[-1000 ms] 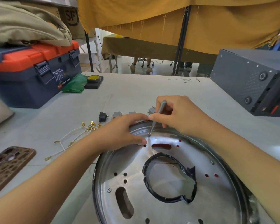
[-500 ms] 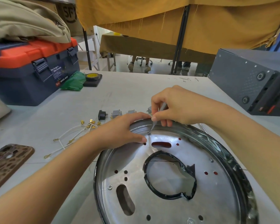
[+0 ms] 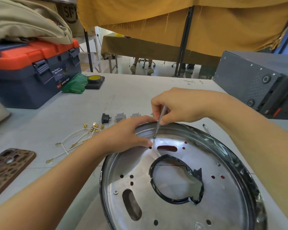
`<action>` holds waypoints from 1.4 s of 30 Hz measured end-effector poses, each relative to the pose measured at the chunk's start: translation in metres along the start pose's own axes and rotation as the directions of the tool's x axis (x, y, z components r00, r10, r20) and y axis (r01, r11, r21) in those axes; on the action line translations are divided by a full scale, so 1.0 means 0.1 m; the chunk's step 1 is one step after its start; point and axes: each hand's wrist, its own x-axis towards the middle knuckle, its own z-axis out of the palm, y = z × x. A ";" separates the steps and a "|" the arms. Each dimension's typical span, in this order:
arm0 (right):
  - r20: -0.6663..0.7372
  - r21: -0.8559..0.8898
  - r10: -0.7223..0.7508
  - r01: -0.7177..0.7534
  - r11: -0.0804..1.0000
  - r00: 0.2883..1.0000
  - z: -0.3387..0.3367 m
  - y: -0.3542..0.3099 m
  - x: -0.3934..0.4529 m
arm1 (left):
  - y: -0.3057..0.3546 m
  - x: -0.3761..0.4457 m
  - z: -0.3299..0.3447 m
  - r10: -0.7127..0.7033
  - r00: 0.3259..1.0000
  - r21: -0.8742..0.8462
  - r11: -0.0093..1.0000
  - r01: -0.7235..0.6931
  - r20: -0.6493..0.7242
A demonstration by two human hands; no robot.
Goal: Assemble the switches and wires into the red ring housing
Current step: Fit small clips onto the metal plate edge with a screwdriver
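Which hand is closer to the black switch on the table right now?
Left. The left hand rests on the housing rim just this side of the black switch; the right hand, pinching the screwdriver, is farther off to its right.

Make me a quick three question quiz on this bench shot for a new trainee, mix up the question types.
1. True or false: the right hand pinches a thin screwdriver whose tip sits on a screw at the far rim of the metal housing.
2. Where does the left hand rest? A) on the toolbox B) on the housing rim beside the screw C) on the phone case
3. Fill in: the white wires with gold terminals lie to the ____ of the housing.

Key: 1 true; 2 B; 3 left
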 end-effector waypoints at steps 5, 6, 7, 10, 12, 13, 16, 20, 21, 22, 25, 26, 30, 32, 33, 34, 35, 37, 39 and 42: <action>-0.060 -0.005 0.082 -0.083 0.997 0.995 0.02 -0.02 0.04 | 0.00 -0.01 0.00 0.006 1.000 -0.032 0.999 -0.006 0.001; -0.085 -0.057 0.096 -0.101 0.993 0.992 0.03 -0.03 0.06 | 0.00 -0.01 0.00 0.001 1.000 -0.034 0.999 -0.001 0.003; -0.105 -0.100 0.101 -0.112 0.989 0.989 0.03 -0.04 0.07 | 0.01 -0.01 0.01 -0.003 1.000 -0.032 0.999 0.003 0.004; -0.120 -0.155 0.086 -0.104 0.982 0.989 0.05 -0.06 0.07 | 0.02 -0.01 0.01 -0.014 1.000 -0.034 0.999 0.015 0.009; -0.078 -0.132 0.068 -0.078 0.988 0.995 0.05 -0.06 0.05 | 0.02 -0.01 0.01 -0.017 1.000 -0.035 0.999 0.017 0.016; -0.047 -0.100 0.061 -0.066 0.993 0.997 0.04 -0.06 0.04 | 0.02 -0.01 0.01 -0.015 1.000 -0.031 0.999 0.015 0.015; 0.006 -0.019 0.036 -0.036 0.999 0.999 0.01 -0.02 0.00 | 0.03 -0.02 0.01 -0.011 1.000 -0.010 1.000 0.011 0.009; 0.024 0.052 0.009 -0.011 0.999 1.000 -0.01 0.00 -0.01 | 0.03 -0.01 0.00 -0.012 1.000 -0.008 1.000 0.012 0.004; 0.020 0.060 0.009 -0.011 0.998 1.000 -0.01 -0.01 0.00 | 0.03 -0.01 0.00 -0.011 1.000 -0.009 1.000 0.011 0.004; 0.016 0.059 0.013 -0.014 0.998 1.000 -0.01 -0.02 0.01 | 0.03 -0.01 0.00 -0.009 1.000 -0.012 1.000 0.009 0.004; -0.012 -0.022 0.043 -0.044 0.999 0.999 0.00 -0.08 0.06 | 0.03 -0.01 0.00 -0.017 1.000 -0.022 1.000 0.017 0.009; -0.029 -0.072 0.053 -0.055 0.996 0.998 0.00 -0.10 0.08 | 0.02 -0.01 0.01 -0.021 1.000 -0.025 0.999 0.022 0.009; -0.082 -0.224 0.078 -0.095 0.970 0.994 0.01 -0.16 0.11 | 0.05 -0.02 0.00 -0.028 1.000 -0.027 0.999 0.028 0.015; -0.053 -0.226 0.088 -0.098 0.969 0.995 0.01 -0.17 0.10 | 0.05 -0.02 0.00 -0.031 0.999 -0.031 0.999 0.031 0.013; -0.023 -0.205 0.088 -0.091 0.975 0.996 0.00 -0.17 0.09 | 0.04 -0.02 0.00 -0.034 0.999 -0.032 0.999 0.034 0.011; 0.008 -0.172 0.085 -0.082 0.982 0.996 -0.01 -0.17 0.08 | 0.04 -0.02 0.00 -0.036 0.999 -0.030 0.999 0.036 0.011; 0.035 -0.136 0.080 -0.075 0.988 0.996 -0.02 -0.17 0.06 | 0.04 -0.02 0.00 -0.036 0.999 -0.023 0.999 0.036 0.012; 0.059 -0.071 0.071 -0.067 0.995 0.996 -0.03 -0.16 0.04 | 0.05 -0.02 0.00 -0.033 0.999 -0.014 0.999 0.033 0.017; 0.051 -0.004 0.068 -0.068 0.998 0.996 -0.03 -0.13 0.03 | 0.06 -0.02 0.00 -0.038 0.999 -0.008 0.999 0.038 0.013; 0.022 0.026 0.086 -0.087 0.996 0.996 -0.01 -0.12 0.03 | 0.06 -0.02 0.00 -0.039 0.999 0.011 0.999 0.039 0.001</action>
